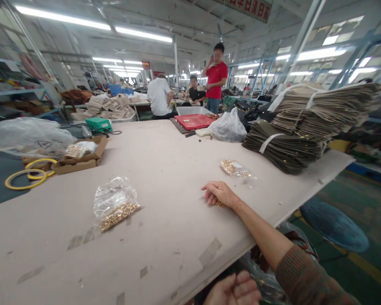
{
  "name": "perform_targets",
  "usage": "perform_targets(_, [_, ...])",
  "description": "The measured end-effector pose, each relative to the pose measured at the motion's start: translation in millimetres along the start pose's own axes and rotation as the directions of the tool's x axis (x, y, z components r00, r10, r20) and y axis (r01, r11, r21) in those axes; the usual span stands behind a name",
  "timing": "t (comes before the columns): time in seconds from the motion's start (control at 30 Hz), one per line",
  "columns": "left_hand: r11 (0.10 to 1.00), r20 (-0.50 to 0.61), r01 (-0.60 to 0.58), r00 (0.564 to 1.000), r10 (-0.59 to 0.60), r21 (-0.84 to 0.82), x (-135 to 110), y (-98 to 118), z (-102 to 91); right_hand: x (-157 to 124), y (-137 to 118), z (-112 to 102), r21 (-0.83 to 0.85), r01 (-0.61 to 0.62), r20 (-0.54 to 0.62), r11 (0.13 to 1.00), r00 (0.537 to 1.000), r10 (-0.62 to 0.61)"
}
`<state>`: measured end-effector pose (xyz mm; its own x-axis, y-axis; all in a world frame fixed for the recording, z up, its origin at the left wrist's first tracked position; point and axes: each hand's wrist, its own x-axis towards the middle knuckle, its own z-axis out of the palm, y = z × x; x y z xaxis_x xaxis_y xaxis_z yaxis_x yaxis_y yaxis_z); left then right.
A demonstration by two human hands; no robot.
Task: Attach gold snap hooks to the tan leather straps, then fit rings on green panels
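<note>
Left bag: a clear plastic bag [116, 202] sat well to the left of my right hand [220, 194], a heap of small gold pieces [119, 217] along its lower side.
Far bag: a second clear bag [236, 168], smaller, lay just beyond my right hand, gold pieces bunched at its left end.
Cardboard box: the open box [79, 166] stood far off to the left of both hands, with a packet of gold pieces [75, 151] inside; 2 yellow rings [27, 180] lay beside it.
White plastic bag: it [227, 126] rested past the far bag; I could not tell its contents.
Table edge: the near edge of the table [165, 186] slanted up to the right, under my right forearm, with my left hand [233, 290] down beside it.
Room: flat tabletop ran from my right hand across to the left bag; on the far right, bundles of dark pieces [282, 146] stood stacked.
Right hand: its fingers were curled over a small cluster of gold pieces [220, 203] at the tabletop; I could not tell whether they gripped it.
Left hand: palm up, fingers loosely bent and parted, nothing visible in it.
</note>
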<state>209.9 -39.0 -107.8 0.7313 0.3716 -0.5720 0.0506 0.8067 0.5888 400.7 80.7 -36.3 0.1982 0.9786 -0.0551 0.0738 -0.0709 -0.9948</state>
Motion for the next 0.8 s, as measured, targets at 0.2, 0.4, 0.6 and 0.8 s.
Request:
perform_targets(0.2, [0.804, 0.126, -0.063, 0.977, 0.17, -0.591, 55.3, -16.5, 23.6, -4.5, 4.9, -9.2, 0.066, 0.056, -0.095, 0.996, 0.994, -0.05])
perform_targets(0.4, [0.537, 0.209, 0.033, 0.94, 0.27, -0.843, 51.3, -11.7, 24.3, -2.2, 3.7, -8.9, 0.052, 0.0, -0.007, 0.999, 1.0, 0.0])
perform_targets(0.6, [0.459, 0.232, 0.087, 0.934, 0.271, -0.884, 40.7, 7.7, 35.5, -27.9, -3.3, -1.9, 0.008, -0.113, 0.105, 0.994, 0.988, 0.112])
perform_targets(0.8, [0.465, 0.203, 0.099, 0.963, 0.178, -0.88, 47.2, 7.6, 42.8, -64.8, -5.1, 7.5, -0.006, -0.136, 0.123, 0.991, 0.983, 0.136])
